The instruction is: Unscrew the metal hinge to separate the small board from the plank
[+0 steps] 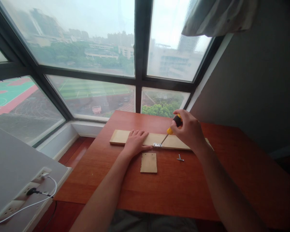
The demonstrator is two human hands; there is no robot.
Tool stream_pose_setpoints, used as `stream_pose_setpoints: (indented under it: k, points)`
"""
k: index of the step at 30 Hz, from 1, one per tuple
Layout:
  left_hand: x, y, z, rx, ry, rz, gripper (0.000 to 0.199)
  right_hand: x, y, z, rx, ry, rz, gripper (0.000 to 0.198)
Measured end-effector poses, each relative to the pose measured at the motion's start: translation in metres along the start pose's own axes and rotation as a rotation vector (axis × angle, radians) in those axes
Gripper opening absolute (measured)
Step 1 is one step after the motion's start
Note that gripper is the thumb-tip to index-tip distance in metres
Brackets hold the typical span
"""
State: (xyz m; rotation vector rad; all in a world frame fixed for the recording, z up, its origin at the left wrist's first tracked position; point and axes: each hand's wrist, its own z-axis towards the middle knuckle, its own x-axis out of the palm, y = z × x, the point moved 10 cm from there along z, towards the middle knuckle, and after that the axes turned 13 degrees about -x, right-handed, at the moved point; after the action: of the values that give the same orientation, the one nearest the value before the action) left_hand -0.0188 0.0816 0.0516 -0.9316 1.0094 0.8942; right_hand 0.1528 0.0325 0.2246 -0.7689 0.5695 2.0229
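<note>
A long, pale wooden board (120,137) lies across the reddish-brown table (169,190). My left hand (137,141) rests flat on it with the fingers spread, the thumb near a small metal hinge (157,145) at the board's near edge. In my right hand (187,127) is a screwdriver (170,130) with a yellow and black handle. It is held tilted, its tip down at the right part of the hinge. Whether a screw sits under the tip is too small to tell. The right forearm covers part of the board's right end.
Nearer me lies a small wooden piece (149,163) with two holes along its top edge. Loose screws (180,158) lie to its right. Windows stand behind the table, a curtain (219,19) hangs upper right, and wall sockets (26,190) with plugged cables are at the lower left.
</note>
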Motion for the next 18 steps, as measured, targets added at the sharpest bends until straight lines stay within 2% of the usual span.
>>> stream_pose_setpoints:
  k: [18]
  points:
    - [-0.002,-0.001,-0.001,0.021,-0.012,-0.011,0.072,0.009,0.010,0.009,-0.038,0.099,-0.049,0.021]
